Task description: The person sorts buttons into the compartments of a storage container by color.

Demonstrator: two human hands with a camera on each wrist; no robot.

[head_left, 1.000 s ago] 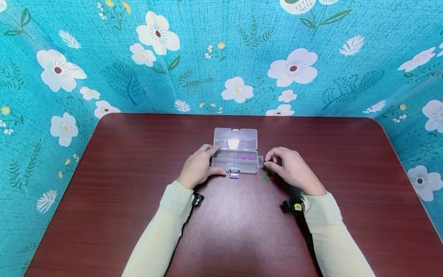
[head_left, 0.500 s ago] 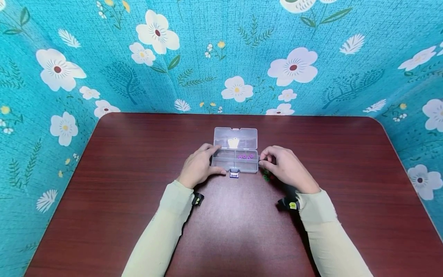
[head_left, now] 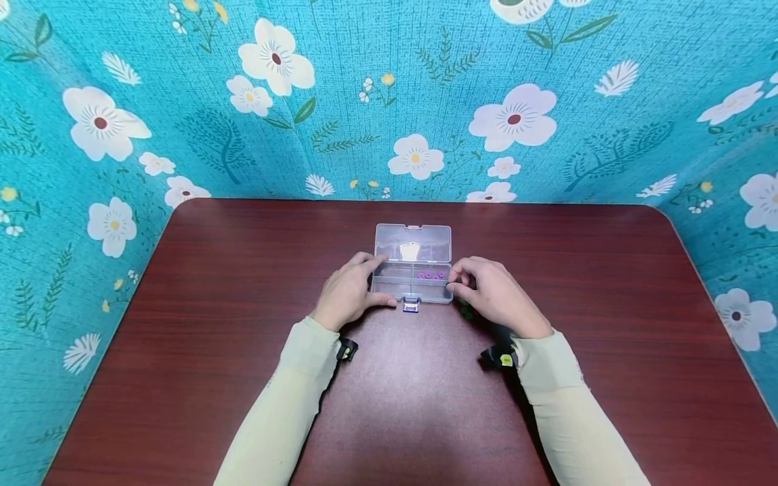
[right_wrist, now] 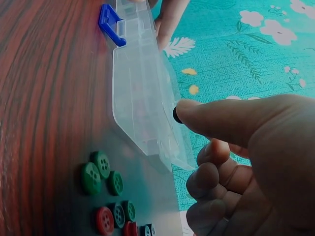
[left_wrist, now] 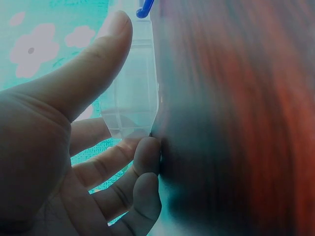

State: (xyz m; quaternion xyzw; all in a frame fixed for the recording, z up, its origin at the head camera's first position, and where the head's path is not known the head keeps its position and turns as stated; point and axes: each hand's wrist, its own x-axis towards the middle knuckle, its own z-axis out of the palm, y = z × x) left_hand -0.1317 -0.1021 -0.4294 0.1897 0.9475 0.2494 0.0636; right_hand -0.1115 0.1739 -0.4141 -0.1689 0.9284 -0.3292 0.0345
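Observation:
A clear plastic compartment box lies on the table with its lid raised at the back and its blue latch flipped out in front. Several purple rings or buttons lie in its back right compartment. My left hand grips the box's left end, thumb along the front, fingers round the side and back. At the right end is my right hand; between thumb and fingertip it pinches a small dark button, mostly covered by the thumb. Green buttons lie below that hand.
A red button and several more green and dark ones lie loose on the dark red wooden table, to the right of the box. Behind the table hangs a blue flowered cloth.
My right hand has moved left from beside the loose buttons to the right end of the box, with the dark button pinched. The left hand and the box have stayed in place.

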